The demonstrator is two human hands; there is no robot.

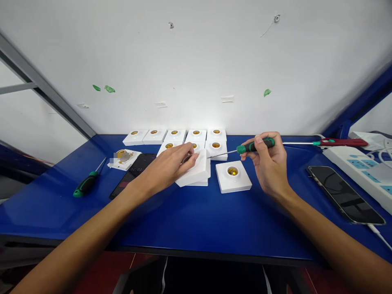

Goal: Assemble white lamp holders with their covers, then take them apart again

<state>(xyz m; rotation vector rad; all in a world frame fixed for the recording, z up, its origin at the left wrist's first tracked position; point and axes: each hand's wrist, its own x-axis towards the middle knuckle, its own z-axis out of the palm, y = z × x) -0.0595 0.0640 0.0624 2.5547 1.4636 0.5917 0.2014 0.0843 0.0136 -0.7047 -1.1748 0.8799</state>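
Observation:
My left hand (pixel 176 163) grips a white square lamp holder (pixel 194 171), tilted up above another white piece lying on the table. In my right hand (pixel 271 163) is a green and black screwdriver (pixel 252 145), held nearly level, its shaft pointing left. The shaft's tip meets the right edge of the tilted holder; whether it goes inside I cannot tell. Between the hands a lamp holder (pixel 233 181) with a brass-coloured socket sits face up. Behind them stand rows of similar holders (pixel 174 134). My left fingers hide part of the held piece.
A second screwdriver (pixel 87 183) and an open lamp base (pixel 124 159) lie at the left, beside a dark phone (pixel 130 175). To the right are a red-handled tool (pixel 343 142), a white power strip (pixel 361 167) and a charging phone (pixel 344 194). A white wall (pixel 196 61) rises behind the blue table (pixel 196 228).

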